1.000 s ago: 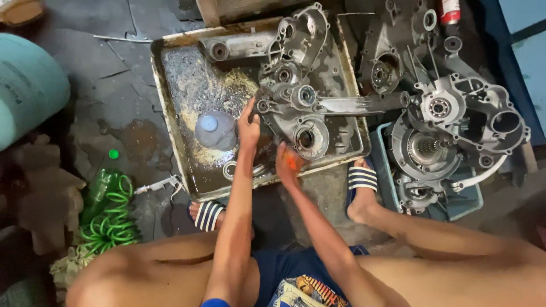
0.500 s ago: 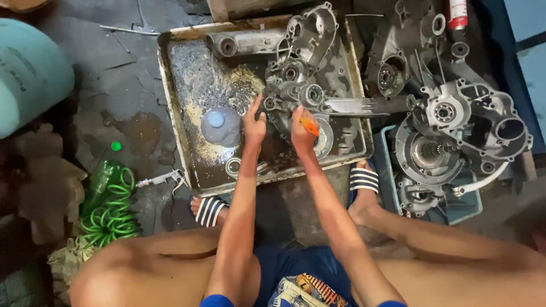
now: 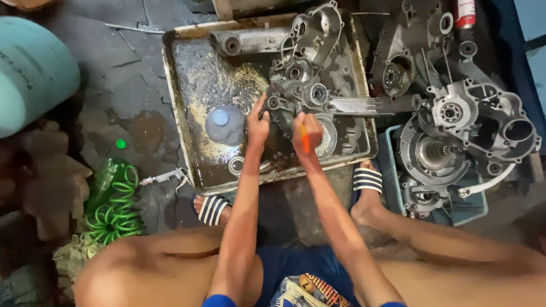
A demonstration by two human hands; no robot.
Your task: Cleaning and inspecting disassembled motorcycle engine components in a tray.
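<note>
While your left hand (image 3: 257,122) steadies the greasy engine casing (image 3: 301,91) in the metal tray (image 3: 182,113) with fingers spread open, your right hand (image 3: 307,132) grips an orange-handled brush (image 3: 304,139); you seem mid-scrub, so next work into the recesses.

Greasy, dull cast-metal engine casing (image 3: 307,96) lies in a rusty, oil-slicked metal tray (image 3: 182,131); the bottle (image 3: 225,125) is cloudy translucent plastic.

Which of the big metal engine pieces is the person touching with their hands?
The dark engine case lying inside the dirty metal tray. Both the left hand and right hand are on it; the other cases lie outside the tray, untouched.
</note>
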